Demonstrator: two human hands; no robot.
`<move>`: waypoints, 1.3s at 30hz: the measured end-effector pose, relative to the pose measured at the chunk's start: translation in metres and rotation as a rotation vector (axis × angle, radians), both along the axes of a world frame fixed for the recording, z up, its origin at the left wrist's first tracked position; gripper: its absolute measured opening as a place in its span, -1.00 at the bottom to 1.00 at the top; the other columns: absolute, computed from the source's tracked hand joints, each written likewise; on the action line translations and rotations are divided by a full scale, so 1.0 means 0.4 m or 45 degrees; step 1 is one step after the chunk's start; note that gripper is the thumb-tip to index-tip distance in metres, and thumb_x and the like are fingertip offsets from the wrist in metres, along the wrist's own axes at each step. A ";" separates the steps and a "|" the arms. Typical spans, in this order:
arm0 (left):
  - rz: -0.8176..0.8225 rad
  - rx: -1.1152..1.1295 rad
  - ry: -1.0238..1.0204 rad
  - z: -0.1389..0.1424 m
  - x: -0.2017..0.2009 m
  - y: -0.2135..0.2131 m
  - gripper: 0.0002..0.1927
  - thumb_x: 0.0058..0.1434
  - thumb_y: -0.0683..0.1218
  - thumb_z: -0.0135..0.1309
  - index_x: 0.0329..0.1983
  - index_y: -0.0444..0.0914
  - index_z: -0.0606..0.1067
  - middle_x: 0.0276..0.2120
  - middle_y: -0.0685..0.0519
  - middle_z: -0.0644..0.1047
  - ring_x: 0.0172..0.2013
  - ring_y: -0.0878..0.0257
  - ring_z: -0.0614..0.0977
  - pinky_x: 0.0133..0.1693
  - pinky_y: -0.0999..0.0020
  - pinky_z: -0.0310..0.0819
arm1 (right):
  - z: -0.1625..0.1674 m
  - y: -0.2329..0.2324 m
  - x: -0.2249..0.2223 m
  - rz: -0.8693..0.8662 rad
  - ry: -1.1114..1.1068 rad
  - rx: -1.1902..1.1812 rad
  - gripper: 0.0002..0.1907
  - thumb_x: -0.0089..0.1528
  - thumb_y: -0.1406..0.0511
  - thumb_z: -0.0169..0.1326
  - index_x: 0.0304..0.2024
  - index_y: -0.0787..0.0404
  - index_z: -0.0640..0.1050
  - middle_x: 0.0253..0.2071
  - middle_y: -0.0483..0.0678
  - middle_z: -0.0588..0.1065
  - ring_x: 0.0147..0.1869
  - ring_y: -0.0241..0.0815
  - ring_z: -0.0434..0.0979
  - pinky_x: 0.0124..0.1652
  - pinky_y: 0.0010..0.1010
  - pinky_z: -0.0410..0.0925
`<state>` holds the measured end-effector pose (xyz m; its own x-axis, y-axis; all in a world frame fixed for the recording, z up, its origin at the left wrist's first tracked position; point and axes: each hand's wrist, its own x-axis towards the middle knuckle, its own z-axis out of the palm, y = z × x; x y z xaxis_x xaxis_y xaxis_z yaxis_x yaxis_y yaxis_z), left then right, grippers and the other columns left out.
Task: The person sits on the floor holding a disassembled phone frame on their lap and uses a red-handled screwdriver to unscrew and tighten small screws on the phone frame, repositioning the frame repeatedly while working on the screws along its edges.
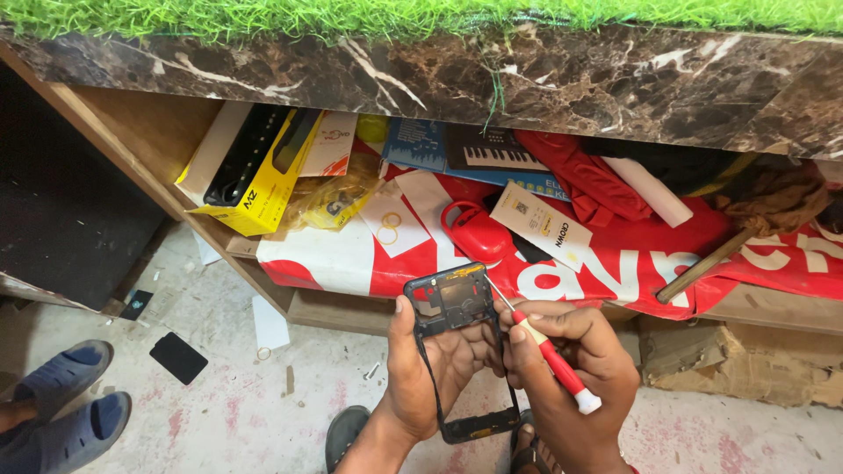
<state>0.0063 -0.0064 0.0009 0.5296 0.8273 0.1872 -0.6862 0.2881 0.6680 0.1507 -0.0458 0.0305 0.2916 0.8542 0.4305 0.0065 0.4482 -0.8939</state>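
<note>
Below us, our left hand (430, 369) grips a black phone frame (457, 303); our right hand (571, 369) pinches a red-and-white screwdriver (549, 355) against it. Beyond the hands, a cluttered wooden shelf (140, 149) sits under a marble counter (527, 79); beneath them, dusty concrete floor (228, 412).

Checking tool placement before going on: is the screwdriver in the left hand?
No, the right hand holds the red-and-white screwdriver; the left hand holds the phone frame.
</note>
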 end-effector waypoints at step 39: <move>0.005 0.022 -0.042 -0.001 0.001 0.004 0.09 0.27 0.59 -0.63 0.15 -0.42 0.42 -0.20 -0.16 0.58 -0.23 0.02 0.62 -0.06 0.15 0.45 | -0.001 0.000 -0.002 0.004 0.006 -0.037 -0.88 0.26 0.54 0.13 -0.20 0.37 0.45 -0.07 0.17 0.63 -0.34 -0.38 0.56 -0.44 -0.59 0.43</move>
<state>0.0068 -0.0049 0.0004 0.5198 0.8257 0.2190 -0.7092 0.2742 0.6495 0.1498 -0.0459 0.0302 0.2908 0.8672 0.4043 0.0012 0.4222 -0.9065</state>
